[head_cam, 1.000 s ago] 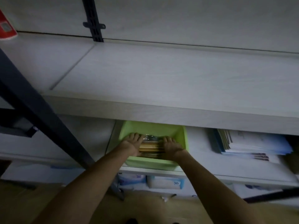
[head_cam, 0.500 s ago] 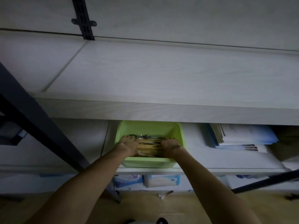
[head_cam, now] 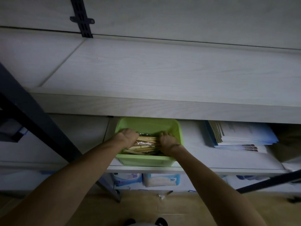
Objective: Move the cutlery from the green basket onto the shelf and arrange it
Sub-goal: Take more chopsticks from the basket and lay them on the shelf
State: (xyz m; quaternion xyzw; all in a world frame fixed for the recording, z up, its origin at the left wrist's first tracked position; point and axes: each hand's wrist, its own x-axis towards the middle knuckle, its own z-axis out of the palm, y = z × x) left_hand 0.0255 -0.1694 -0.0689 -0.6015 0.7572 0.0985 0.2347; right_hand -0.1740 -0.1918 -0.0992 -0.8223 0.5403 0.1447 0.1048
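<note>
Under the broad pale shelf (head_cam: pixel 162 75), on the lower board, sits the green basket (head_cam: pixel 147 159) with both of the person's hands down inside it. Compared with a second ago the fingers have closed: they lay fairly flat over the pile then, and now the left hand (head_cam: pixel 127 138) and right hand (head_cam: pixel 167 141) are curled in from either end of the cutlery (head_cam: pixel 146 144) — a bundle of wooden-handled pieces, some in clear wrap, lying crosswise in the basket. That reads to me as the gathering step nearly done and a lift about to come, though nothing has left the basket and the shelf above it carries no cutlery at all. Each grip looks closed around an end of the bundle, knuckles up; the fingertips are hidden under the pile, so how much each holds I cannot tell. Both forearms reach forward and slightly inward, wrists bent down over the basket's near rim. Right of the basket lies a stack of papers (head_cam: pixel 241 136); below it, tissue packs (head_cam: pixel 161 179).
</note>
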